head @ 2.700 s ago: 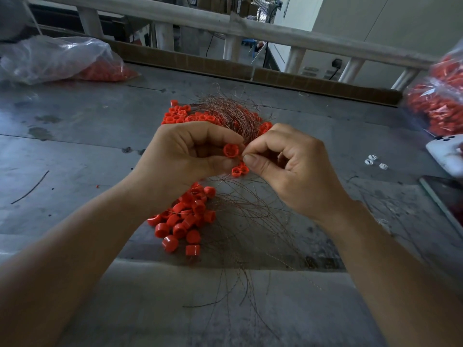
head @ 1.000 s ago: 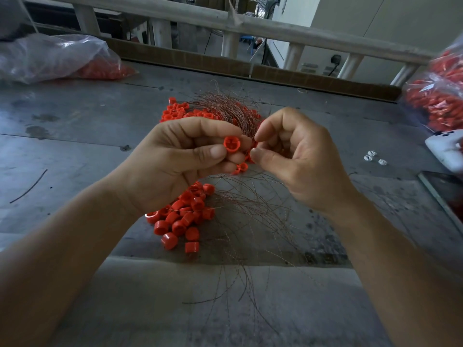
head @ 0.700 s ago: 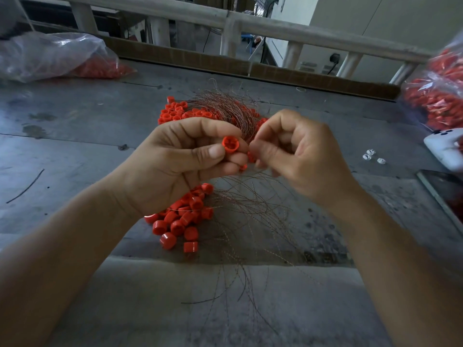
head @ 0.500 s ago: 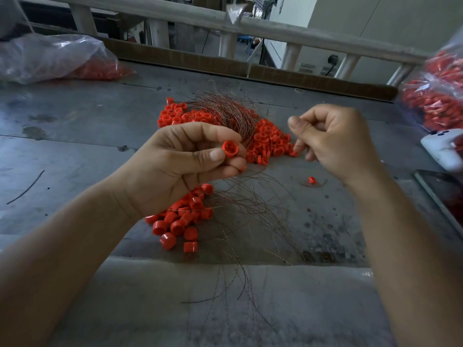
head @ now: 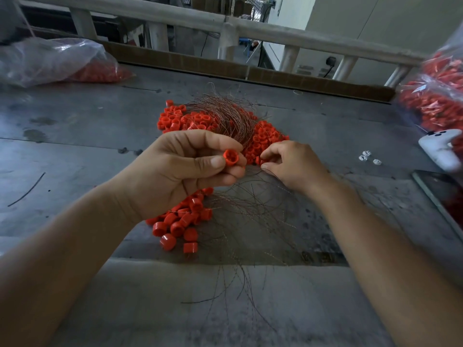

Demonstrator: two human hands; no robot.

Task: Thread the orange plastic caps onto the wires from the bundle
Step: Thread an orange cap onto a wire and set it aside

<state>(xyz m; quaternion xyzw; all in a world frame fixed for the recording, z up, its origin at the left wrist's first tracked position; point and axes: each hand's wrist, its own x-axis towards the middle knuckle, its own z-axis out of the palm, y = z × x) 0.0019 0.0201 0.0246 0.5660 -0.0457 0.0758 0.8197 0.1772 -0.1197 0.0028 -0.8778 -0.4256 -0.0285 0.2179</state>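
The left hand (head: 175, 176) is pinching one orange cap (head: 230, 157) between thumb and fingers. Its grip is narrow and tight around the cap, which is being held above the tabletop (head: 75, 151) with its hollow side facing the person. Just to the right, the right hand (head: 293, 164) is lying low with curled fingertips at the edge of the far pile (head: 265, 136) of caps; whether its grip is holding one I cannot tell. The wires (head: 225, 116) are bunching in a tuft behind the left hand, amid that pile, and fanning out loose toward the near edge between the forearms. A near pile (head: 180, 224) of caps is sitting under the left wrist. A clear bag (head: 50, 61) of caps is lying far left, and another bag (head: 436, 101) is sitting at the right edge.
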